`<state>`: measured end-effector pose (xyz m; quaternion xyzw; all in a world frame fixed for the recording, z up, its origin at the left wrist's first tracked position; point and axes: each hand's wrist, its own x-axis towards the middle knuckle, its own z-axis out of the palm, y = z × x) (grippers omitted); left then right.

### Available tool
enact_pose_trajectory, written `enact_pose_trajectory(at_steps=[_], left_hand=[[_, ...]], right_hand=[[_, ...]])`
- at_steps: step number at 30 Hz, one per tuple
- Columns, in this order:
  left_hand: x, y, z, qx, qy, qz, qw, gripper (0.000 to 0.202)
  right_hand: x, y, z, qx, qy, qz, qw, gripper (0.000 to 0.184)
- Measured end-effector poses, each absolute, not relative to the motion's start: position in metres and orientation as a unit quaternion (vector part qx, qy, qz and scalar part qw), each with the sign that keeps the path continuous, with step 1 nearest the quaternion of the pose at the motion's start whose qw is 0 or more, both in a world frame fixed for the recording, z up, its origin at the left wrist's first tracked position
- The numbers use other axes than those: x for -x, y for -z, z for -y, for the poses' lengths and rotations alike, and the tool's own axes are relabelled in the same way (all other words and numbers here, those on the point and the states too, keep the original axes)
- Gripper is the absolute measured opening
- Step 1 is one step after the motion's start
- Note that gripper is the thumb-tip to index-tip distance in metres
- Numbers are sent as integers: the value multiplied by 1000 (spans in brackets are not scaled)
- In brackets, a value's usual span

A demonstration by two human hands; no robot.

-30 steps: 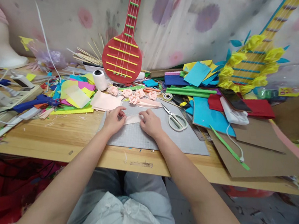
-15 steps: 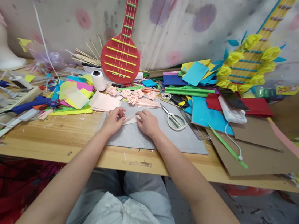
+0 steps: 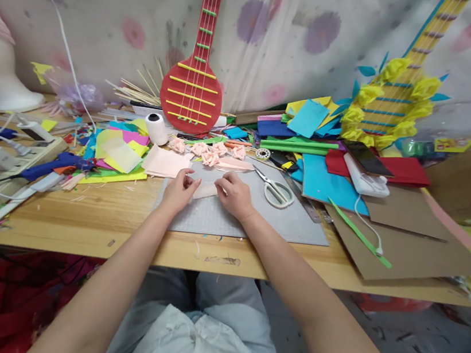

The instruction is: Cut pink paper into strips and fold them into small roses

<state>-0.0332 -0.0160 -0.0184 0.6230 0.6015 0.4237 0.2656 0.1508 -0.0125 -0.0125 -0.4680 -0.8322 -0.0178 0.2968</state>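
Note:
A pale pink paper strip (image 3: pixel 206 190) lies between my two hands over the grey cutting mat (image 3: pixel 195 217). My left hand (image 3: pixel 179 191) is at its left end, thumb and fingers curled close together at the paper's edge. The right end is pinched in the fingers of my right hand (image 3: pixel 233 195). Just behind them, several pink paper flowers (image 3: pixel 215 152) sit in a row, with a long pink paper piece (image 3: pixel 234 165) in front. Pink paper sheets (image 3: pixel 165 161) lie to the left. Scissors (image 3: pixel 277 191) with pale handles rest on the mat at right.
A red paper lute (image 3: pixel 192 95) and a yellow one (image 3: pixel 386 104) lean at the back. On the left are a blue glue gun (image 3: pixel 57 166) and a power strip (image 3: pixel 33 164). Brown cardboard (image 3: pixel 386 248) covers the right side. A thread spool (image 3: pixel 156 129) stands behind the sheets.
The view has shifted slightly. My left hand's fingers have spread a little at the strip's left end, and more of the strip shows. My right hand keeps nearly the same place.

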Motion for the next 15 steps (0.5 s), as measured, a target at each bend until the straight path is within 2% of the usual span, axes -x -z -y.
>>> enact_pose_trajectory(at_steps=[3, 6, 10, 13, 15], left_hand=[[33, 20, 13, -604, -432, -605, 286, 46], [33, 23, 10, -590, -455, -581, 327, 48], [32, 28, 6, -591, -477, -551, 345, 43], [32, 29, 5, -596, -494, -544, 325, 42], [32, 28, 7, -605, -498, -533, 319, 43]], right_hand=[[-152, 10, 15, 469, 8, 810, 352, 21], [-153, 9, 15, 455, -22, 812, 365, 21], [-154, 10, 14, 461, -40, 824, 327, 29], [-154, 12, 12, 467, -52, 841, 268, 41], [-154, 13, 12, 468, -59, 850, 232, 42]])
